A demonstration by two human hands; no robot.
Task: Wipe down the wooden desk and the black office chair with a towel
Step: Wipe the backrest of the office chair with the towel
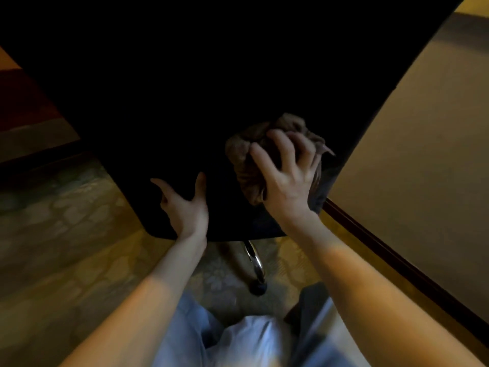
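The black office chair (201, 83) fills the upper middle of the view, its dark back facing me. My right hand (287, 176) grips a bunched brown towel (246, 154) and presses it against the chair's lower right part. My left hand (185, 205) rests on the chair's lower edge, thumb and forefinger spread, holding nothing. The wooden desk is not clearly in view.
A chrome chair leg (255, 258) with a black caster (258, 287) stands on the patterned carpet (79, 234) below the chair. A beige wall (423, 154) with a dark wooden baseboard (397, 263) runs along the right. My light trousers (251, 340) show at the bottom.
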